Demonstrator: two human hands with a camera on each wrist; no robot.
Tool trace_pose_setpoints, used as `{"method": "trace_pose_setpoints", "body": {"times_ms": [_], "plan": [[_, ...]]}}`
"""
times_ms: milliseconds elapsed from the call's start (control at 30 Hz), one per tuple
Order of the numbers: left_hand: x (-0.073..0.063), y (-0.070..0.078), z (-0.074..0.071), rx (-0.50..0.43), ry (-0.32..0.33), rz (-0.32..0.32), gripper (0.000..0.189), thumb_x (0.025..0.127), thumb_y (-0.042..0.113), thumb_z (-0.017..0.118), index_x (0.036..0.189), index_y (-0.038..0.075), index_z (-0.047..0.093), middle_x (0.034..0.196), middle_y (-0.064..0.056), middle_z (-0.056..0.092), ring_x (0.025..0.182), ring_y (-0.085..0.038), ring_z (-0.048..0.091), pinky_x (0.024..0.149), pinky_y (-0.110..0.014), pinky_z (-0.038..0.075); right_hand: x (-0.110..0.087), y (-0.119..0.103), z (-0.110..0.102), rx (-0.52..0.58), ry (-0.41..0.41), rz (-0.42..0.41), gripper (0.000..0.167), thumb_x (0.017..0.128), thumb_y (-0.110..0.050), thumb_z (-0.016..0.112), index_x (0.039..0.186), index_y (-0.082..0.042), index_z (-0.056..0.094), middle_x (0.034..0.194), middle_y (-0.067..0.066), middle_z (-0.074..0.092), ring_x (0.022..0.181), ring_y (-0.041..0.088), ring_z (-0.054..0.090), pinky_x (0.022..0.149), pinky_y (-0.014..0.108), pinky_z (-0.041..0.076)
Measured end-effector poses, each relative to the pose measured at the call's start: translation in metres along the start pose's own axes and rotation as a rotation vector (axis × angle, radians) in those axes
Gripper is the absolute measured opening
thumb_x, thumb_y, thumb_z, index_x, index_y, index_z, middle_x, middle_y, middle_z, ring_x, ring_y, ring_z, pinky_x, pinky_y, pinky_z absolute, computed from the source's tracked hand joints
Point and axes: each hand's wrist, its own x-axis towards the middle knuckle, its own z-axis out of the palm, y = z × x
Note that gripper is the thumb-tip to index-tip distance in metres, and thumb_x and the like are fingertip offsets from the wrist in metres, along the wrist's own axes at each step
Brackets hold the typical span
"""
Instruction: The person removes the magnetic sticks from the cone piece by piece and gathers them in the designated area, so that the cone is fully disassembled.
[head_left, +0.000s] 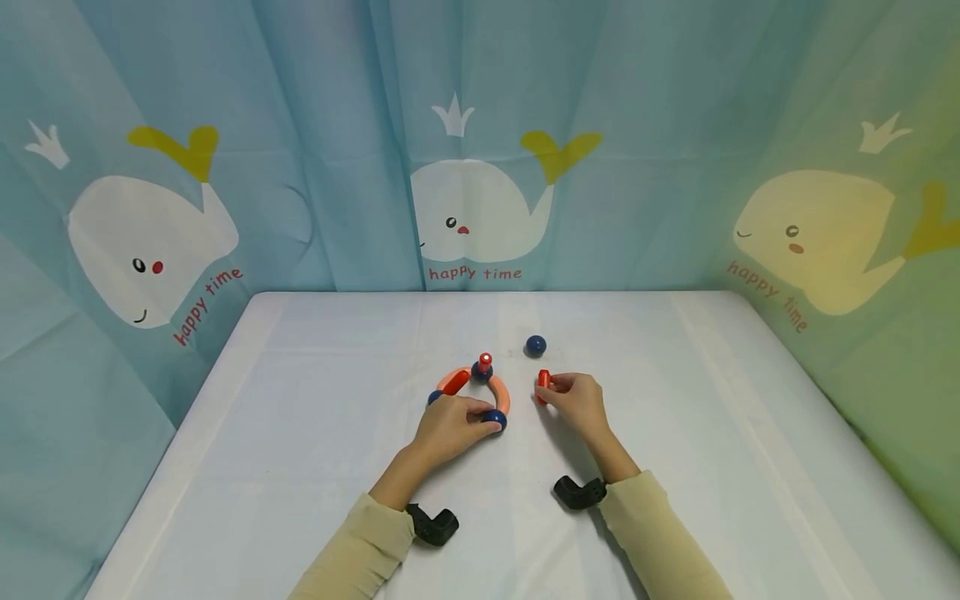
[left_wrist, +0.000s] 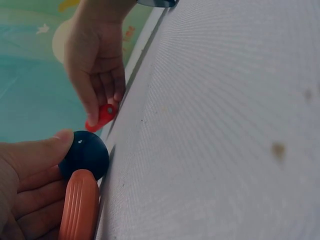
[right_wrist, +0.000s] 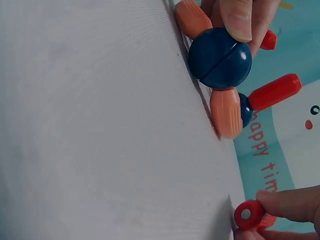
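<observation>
A ring of orange curved pieces (head_left: 501, 393) and blue balls lies mid-table. At its near right side my left hand (head_left: 447, 427) pinches a blue ball (head_left: 494, 419), the thumb on top of it in the right wrist view. A red rod (head_left: 484, 362) stands up from the ring's far ball, and another red rod (head_left: 456, 382) slants from the left ball, which is partly covered by my hand. To the right of the ring, apart from it, my right hand (head_left: 583, 404) holds a short red rod (head_left: 543, 382) between thumb and fingers; its end hole (right_wrist: 245, 214) shows.
A loose blue ball (head_left: 536, 346) sits beyond my right hand. The white tabletop (head_left: 315, 467) ends at a whale-print curtain (head_left: 337, 208) at the back and sides. A black curved device (head_left: 432, 527) is at the left wrist, a similar black device (head_left: 580, 492) at the right.
</observation>
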Motion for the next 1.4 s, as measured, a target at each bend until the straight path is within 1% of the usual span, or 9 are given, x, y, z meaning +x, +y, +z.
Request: {"method": "trace_pose_setpoints", "body": {"times_ms": [333, 533, 800, 900, 1000, 1100, 1233, 1333, 1400], "plan": [[-0.001, 0.001, -0.001, -0.030, -0.007, -0.016, 0.032, 0.079, 0.035, 0.072, 0.103, 0.014, 0.072, 0.091, 0.007, 0.069, 0.086, -0.005, 0.062, 0.076, -0.026, 0.048, -0.002, -0.003, 0.002, -0.051, 0.031, -0.003, 0.036, 0.077, -0.017, 0.074, 0.100, 0.010, 0.066, 0.081, 0.015, 0.064, 0.069, 0.021, 0.053, 0.052, 0.023, 0.042], [0.001, 0.000, 0.000, -0.008, 0.002, 0.000, 0.033, 0.079, 0.036, 0.072, 0.103, 0.013, 0.072, 0.091, 0.006, 0.069, 0.086, -0.006, 0.063, 0.076, -0.026, 0.049, -0.002, -0.003, 0.004, -0.080, 0.035, -0.031, 0.037, 0.078, -0.018, 0.073, 0.101, 0.011, 0.065, 0.080, 0.014, 0.063, 0.066, 0.020, 0.051, 0.049, 0.023, 0.039], [-0.001, 0.003, -0.003, -0.038, -0.002, -0.034, 0.036, 0.079, 0.037, 0.071, 0.106, 0.013, 0.071, 0.096, 0.005, 0.069, 0.090, -0.007, 0.062, 0.078, -0.028, 0.048, -0.003, -0.004, 0.002, -0.099, 0.047, -0.070, 0.042, 0.078, -0.023, 0.073, 0.103, 0.010, 0.065, 0.085, 0.017, 0.065, 0.070, 0.023, 0.055, 0.054, 0.026, 0.043], [-0.002, 0.005, -0.013, -0.116, -0.016, -0.048, 0.041, 0.078, 0.039, 0.072, 0.109, 0.013, 0.070, 0.101, 0.003, 0.068, 0.093, -0.009, 0.062, 0.081, -0.031, 0.048, -0.003, -0.004, 0.000, -0.098, 0.061, -0.078, 0.044, 0.079, -0.024, 0.073, 0.106, 0.010, 0.064, 0.086, 0.017, 0.065, 0.073, 0.025, 0.057, 0.058, 0.029, 0.045], [-0.003, 0.003, -0.027, -0.273, 0.006, -0.024, 0.041, 0.076, 0.037, 0.074, 0.108, 0.012, 0.070, 0.101, 0.005, 0.068, 0.096, -0.009, 0.061, 0.083, -0.036, 0.048, -0.003, -0.004, -0.001, -0.082, 0.078, -0.088, 0.043, 0.079, -0.023, 0.073, 0.106, 0.009, 0.064, 0.085, 0.017, 0.066, 0.076, 0.025, 0.059, 0.063, 0.032, 0.046], [-0.008, 0.007, -0.049, -0.503, 0.084, 0.035, 0.032, 0.078, 0.021, 0.075, 0.104, 0.004, 0.070, 0.100, -0.003, 0.068, 0.097, -0.014, 0.062, 0.083, -0.042, 0.048, -0.004, -0.004, -0.001, -0.062, 0.083, -0.092, 0.042, 0.079, -0.022, 0.072, 0.106, 0.009, 0.064, 0.089, 0.018, 0.066, 0.080, 0.027, 0.060, 0.069, 0.037, 0.048], [-0.012, 0.006, -0.068, -0.773, 0.212, 0.070, 0.025, 0.080, -0.003, 0.068, 0.103, -0.011, 0.064, 0.101, -0.022, 0.065, 0.091, -0.017, 0.064, 0.080, -0.036, 0.050, -0.005, -0.007, -0.001, -0.036, 0.066, -0.084, 0.041, 0.081, -0.022, 0.071, 0.109, 0.008, 0.063, 0.099, 0.020, 0.065, 0.090, 0.029, 0.059, 0.076, 0.041, 0.048], [-0.011, -0.007, -0.068, -0.837, 0.247, 0.053, 0.028, 0.081, -0.007, 0.065, 0.107, -0.016, 0.060, 0.104, -0.027, 0.061, 0.093, -0.020, 0.064, 0.078, -0.030, 0.050, -0.005, -0.009, -0.001, -0.021, 0.054, -0.095, 0.041, 0.081, -0.019, 0.071, 0.110, 0.008, 0.062, 0.103, 0.021, 0.063, 0.093, 0.030, 0.059, 0.078, 0.041, 0.048], [-0.010, -0.013, -0.066, -0.825, 0.230, 0.027, 0.031, 0.082, -0.005, 0.065, 0.110, -0.015, 0.058, 0.108, -0.027, 0.060, 0.098, -0.026, 0.062, 0.081, -0.030, 0.049, -0.006, -0.010, 0.000, -0.017, 0.053, -0.110, 0.040, 0.081, -0.018, 0.071, 0.109, 0.008, 0.062, 0.103, 0.021, 0.064, 0.093, 0.030, 0.060, 0.080, 0.042, 0.048]]}}
